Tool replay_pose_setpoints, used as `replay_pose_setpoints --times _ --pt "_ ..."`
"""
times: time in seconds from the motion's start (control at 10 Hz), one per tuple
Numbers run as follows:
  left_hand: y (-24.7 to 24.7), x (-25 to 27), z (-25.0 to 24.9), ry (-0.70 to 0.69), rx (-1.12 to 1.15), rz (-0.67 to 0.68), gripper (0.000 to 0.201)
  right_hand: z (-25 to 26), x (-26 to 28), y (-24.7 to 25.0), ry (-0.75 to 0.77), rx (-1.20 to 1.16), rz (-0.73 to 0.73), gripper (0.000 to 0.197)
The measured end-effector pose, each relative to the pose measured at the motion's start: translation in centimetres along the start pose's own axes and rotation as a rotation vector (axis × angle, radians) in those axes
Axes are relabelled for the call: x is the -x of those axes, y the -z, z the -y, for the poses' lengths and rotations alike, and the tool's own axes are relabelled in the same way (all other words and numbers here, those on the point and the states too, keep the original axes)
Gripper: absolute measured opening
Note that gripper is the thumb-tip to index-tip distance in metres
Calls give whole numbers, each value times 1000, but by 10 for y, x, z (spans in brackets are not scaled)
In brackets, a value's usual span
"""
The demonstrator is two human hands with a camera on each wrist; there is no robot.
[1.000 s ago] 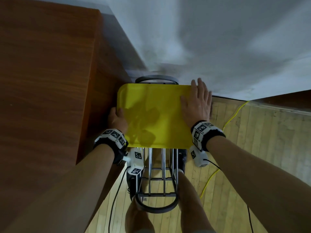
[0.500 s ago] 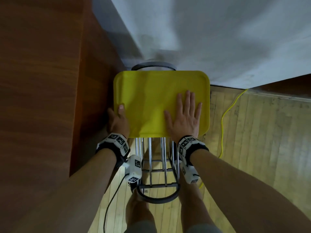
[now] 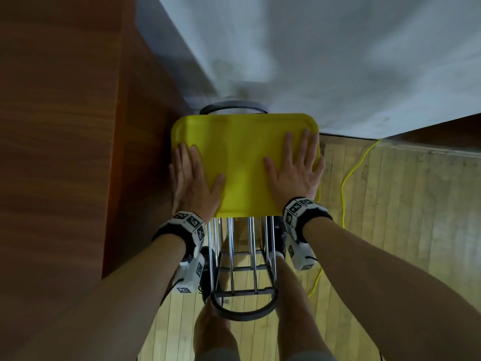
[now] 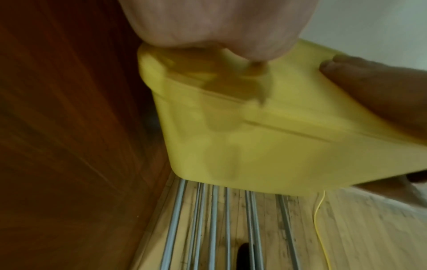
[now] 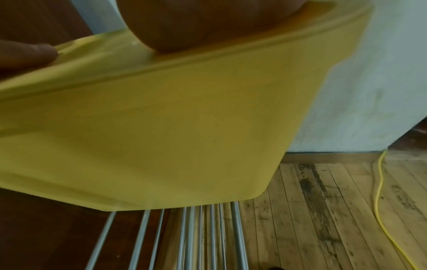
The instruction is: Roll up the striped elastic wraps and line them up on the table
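No striped elastic wrap shows in any view. A yellow plastic box with a flat lid (image 3: 242, 152) sits on top of a metal rack. My left hand (image 3: 201, 165) lies flat on the lid's left edge, fingers straight, thumb spread inward. My right hand (image 3: 286, 152) lies flat on the lid's right side, fingers spread, reaching the right rim. The left wrist view, blurred, has the box wall (image 4: 254, 146) under my palm. In the right wrist view the box (image 5: 161, 127) fills the left, with my palm on its lid. What the box holds is hidden.
The chrome-barred rack (image 3: 242, 256) stands on a wooden plank floor (image 3: 390, 217). A tall brown wooden cabinet (image 3: 65, 126) stands close on the left and a white wall (image 3: 338, 61) behind. A yellow cable (image 3: 346, 183) runs along the floor at right. My legs show below the rack.
My left hand has come up from the box's left edge to lie flat on the lid. The right hand has slid toward the lid's right rim.
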State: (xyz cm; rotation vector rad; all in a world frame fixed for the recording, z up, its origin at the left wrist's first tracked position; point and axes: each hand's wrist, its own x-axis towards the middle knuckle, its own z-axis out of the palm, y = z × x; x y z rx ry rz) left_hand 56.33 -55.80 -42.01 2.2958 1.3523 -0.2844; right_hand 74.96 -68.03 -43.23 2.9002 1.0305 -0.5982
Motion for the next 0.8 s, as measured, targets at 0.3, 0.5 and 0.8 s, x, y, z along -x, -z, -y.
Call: replay_pose_setpoints --times 0.3,0.5,0.8 --pt "9 -6 9 -1 -30 111 102 12 4 8 -18 16 64 82" --pt "23 6 -11 66 57 115 92 18 11 31 -26 35 269 96" --pt "66 25 -16 86 220 375 75 26 23 55 -26 -5 414 101"
